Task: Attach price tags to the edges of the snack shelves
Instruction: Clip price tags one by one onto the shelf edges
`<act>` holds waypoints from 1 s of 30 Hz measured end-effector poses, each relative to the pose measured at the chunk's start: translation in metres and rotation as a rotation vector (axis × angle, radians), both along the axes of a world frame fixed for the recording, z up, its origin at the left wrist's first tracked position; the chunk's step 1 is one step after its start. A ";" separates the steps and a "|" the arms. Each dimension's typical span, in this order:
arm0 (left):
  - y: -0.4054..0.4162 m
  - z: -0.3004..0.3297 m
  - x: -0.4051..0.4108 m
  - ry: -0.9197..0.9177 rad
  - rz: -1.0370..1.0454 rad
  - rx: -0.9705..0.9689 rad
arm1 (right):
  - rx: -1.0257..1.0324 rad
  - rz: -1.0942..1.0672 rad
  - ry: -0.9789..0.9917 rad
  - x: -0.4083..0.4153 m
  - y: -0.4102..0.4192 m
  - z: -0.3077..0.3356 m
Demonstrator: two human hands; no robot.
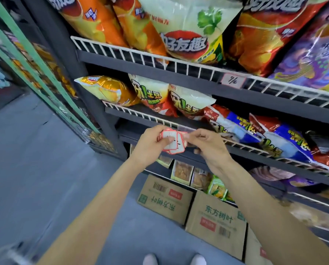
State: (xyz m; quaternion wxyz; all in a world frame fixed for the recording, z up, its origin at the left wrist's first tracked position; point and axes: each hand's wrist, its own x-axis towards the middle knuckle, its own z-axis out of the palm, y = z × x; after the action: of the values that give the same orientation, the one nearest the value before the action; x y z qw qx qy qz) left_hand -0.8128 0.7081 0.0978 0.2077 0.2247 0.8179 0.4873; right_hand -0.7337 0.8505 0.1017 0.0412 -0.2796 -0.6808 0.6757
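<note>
My left hand [150, 146] holds a small stack of red-bordered white price tags [172, 143], thumb pressed across the top one. My right hand [207, 144] pinches the right edge of the stack with thumb and forefinger. Both hands hover in front of the middle shelf's white wire rail [160, 120]. One price tag [233, 80] hangs on the wire rail of the upper shelf [140, 55], below the bags of crisps. The dark shelf edges behind my hands carry no tag that I can see.
Snack bags fill the upper and middle shelves, smaller packets sit on a lower shelf [182, 171]. Two cardboard boxes [165, 199] [217, 222] stand on the grey floor under the shelves. A green-framed mesh rack [45, 73] stands at the left. My shoes [175, 260] show at the bottom.
</note>
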 end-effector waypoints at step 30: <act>0.063 -0.127 -0.073 -0.146 -0.101 -0.080 | 0.852 -0.156 0.005 -0.044 0.042 -0.120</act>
State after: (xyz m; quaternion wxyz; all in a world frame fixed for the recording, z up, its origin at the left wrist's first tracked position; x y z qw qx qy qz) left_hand -0.8862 0.7715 -0.0296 0.2998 0.2209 0.8069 0.4584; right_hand -0.7775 0.8921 -0.0187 0.2057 -0.2864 -0.8756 0.3300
